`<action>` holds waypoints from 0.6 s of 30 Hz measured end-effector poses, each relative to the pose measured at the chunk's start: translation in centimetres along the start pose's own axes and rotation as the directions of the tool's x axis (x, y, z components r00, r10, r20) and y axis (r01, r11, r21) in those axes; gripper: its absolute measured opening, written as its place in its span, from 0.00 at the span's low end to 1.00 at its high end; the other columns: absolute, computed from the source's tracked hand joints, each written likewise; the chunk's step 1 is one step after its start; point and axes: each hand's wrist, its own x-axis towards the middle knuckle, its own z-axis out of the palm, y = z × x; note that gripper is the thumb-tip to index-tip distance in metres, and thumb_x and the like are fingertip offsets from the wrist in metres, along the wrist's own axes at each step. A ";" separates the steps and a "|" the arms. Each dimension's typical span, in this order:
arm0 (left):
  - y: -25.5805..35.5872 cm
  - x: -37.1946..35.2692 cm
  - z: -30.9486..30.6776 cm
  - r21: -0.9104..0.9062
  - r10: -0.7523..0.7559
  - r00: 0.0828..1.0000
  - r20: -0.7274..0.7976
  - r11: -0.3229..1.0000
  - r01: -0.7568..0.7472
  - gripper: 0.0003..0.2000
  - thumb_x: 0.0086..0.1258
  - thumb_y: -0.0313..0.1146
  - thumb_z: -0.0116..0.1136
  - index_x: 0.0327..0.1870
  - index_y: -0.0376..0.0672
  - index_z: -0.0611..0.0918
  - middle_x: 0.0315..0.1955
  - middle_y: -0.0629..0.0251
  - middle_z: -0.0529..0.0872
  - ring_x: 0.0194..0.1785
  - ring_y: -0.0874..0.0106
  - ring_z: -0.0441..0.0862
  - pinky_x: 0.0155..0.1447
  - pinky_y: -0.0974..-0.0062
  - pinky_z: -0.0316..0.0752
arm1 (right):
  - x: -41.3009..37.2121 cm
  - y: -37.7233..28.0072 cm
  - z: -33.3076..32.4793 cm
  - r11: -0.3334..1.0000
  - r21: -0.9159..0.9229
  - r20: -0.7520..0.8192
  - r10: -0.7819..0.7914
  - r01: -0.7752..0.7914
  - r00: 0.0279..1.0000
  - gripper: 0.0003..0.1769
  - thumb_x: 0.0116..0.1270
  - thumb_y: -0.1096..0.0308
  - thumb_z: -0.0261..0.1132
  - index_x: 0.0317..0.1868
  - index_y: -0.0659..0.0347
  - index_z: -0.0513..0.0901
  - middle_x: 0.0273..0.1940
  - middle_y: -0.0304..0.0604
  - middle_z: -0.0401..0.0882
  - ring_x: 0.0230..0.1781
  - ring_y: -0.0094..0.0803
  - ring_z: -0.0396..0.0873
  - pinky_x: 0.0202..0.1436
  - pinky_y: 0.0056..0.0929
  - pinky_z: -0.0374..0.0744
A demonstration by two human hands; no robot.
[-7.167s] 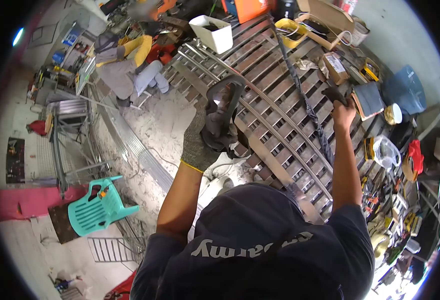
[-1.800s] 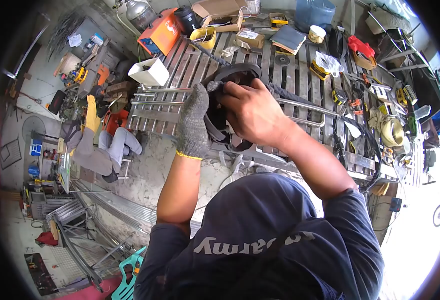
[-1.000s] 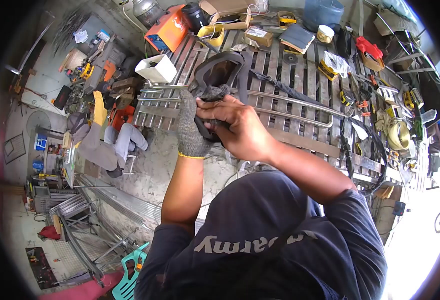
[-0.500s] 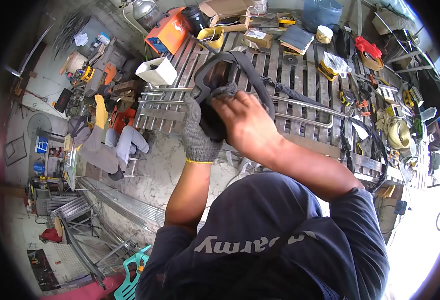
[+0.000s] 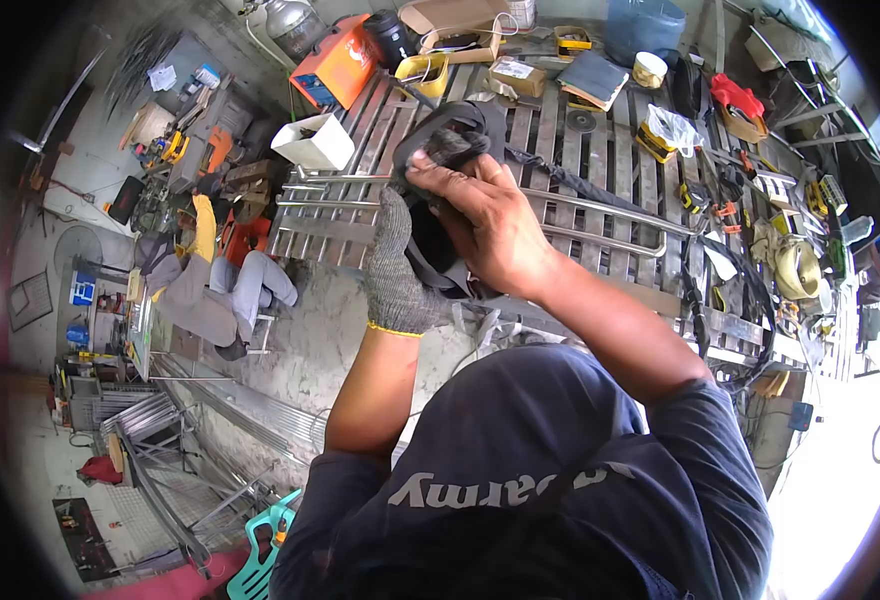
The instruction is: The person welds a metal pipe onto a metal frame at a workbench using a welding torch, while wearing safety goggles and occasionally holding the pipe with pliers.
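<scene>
My left hand (image 5: 400, 268), in a grey knit glove with a yellow cuff, grips the left side of black goggles (image 5: 434, 243) with a wide strap. They are held up above the slatted metal bench (image 5: 615, 245). My bare right hand (image 5: 500, 222) is closed on a dark grey wad of cloth (image 5: 452, 148), possibly a balled glove, and presses it at the upper part of the goggles. The right hand hides part of the frame and the lens. Bent steel tubes (image 5: 600, 205) lie on the bench just behind.
An orange machine (image 5: 338, 62), a white container (image 5: 314, 145) and a yellow tub (image 5: 422, 76) stand at the bench's far left. Tools and a tape measure (image 5: 695, 196) lie to the right. Another person (image 5: 200, 300) with yellow gloves sits at left.
My right hand has shifted the cloth up towards the top of the goggles. The goggles have tilted, and their strap no longer arches out to the right.
</scene>
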 end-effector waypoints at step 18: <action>1.0 0.9 -2.2 0.231 0.195 0.981 -0.008 0.955 -0.188 0.31 0.95 0.50 0.54 0.87 0.38 0.73 0.83 0.52 0.79 0.83 0.57 0.79 0.88 0.57 0.73 | 0.1 -0.3 -1.3 0.963 -0.201 0.270 -0.121 0.179 0.955 0.42 0.68 0.74 0.73 0.85 0.60 0.79 0.70 0.49 0.90 0.62 0.44 0.83 0.70 0.44 0.79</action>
